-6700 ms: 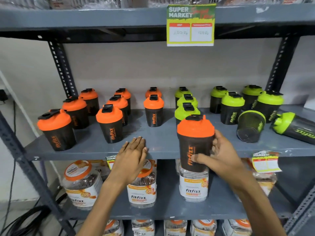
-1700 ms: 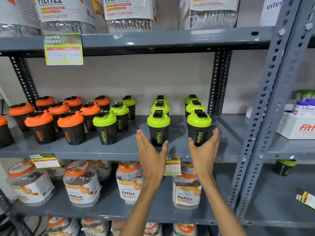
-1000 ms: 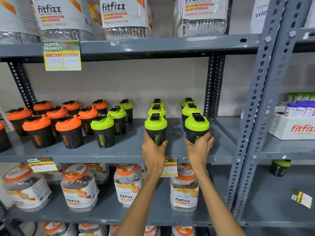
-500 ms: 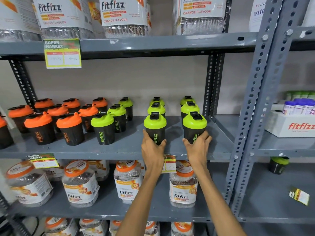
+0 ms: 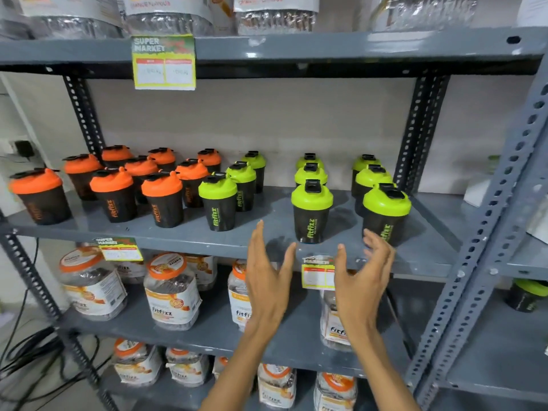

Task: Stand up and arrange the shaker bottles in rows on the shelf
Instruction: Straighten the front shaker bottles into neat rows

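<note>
The shaker bottles (image 5: 311, 210) stand upright in rows on the middle shelf (image 5: 261, 237). Both hands, left (image 5: 268, 280) and right (image 5: 363, 280), hover spread and empty before the two front green ones; any last nudge should be gentle and low.

Bare grey metal shelf (image 5: 267, 223) gap between upright green-lidded black shaker bottles (image 5: 218, 201) and (image 5: 311, 212); elsewhere rows crowd.
</note>
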Available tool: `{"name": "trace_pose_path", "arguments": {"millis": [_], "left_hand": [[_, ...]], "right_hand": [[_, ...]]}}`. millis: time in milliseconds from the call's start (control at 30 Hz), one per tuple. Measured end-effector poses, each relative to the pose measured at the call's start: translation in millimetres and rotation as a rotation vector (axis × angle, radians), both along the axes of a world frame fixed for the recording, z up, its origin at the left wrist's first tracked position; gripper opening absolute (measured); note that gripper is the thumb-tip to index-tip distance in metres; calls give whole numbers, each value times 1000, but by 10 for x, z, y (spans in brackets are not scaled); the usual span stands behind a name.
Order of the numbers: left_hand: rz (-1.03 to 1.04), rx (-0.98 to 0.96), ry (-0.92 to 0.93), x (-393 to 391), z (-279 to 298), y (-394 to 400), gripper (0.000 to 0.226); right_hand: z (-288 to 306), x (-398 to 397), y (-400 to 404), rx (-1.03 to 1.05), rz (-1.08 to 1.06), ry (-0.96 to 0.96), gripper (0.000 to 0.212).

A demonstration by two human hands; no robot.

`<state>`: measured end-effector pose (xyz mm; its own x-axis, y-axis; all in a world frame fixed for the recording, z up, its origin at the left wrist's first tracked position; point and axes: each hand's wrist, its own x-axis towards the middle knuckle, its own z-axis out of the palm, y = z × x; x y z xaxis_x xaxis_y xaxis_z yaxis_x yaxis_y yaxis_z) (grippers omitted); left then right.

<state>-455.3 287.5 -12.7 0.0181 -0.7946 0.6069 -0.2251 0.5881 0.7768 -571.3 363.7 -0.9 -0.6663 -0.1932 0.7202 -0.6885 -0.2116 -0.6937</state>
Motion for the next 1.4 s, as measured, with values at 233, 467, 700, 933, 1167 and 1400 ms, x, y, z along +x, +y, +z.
{"name": "trace_pose_path", "arguments": {"millis": [233,467,700,933,1167,1400], "left_hand": [[232,-91,58,1121,151,-820,68],[255,96,-25,1869,251,-1738,90],[57,205,-80,1991,378,-2123,105],[-32,263,-75,1991,429,-2285,96],[-57,283,-78,2012,414,-2259,66],[-76,252,-76,1907,442,-2059,65]], "right_hand": [[150,1121,-851,60,175,3,39],[278,1824,-1720,281,166,-131,72],[388,1989,-2216,453,98,-240,103],[400,2012,-2346,458,9,-251,89],[400,1914,-2240,421,27,-255,67],[448,1701,-2036,402,15,-226,68]]}}
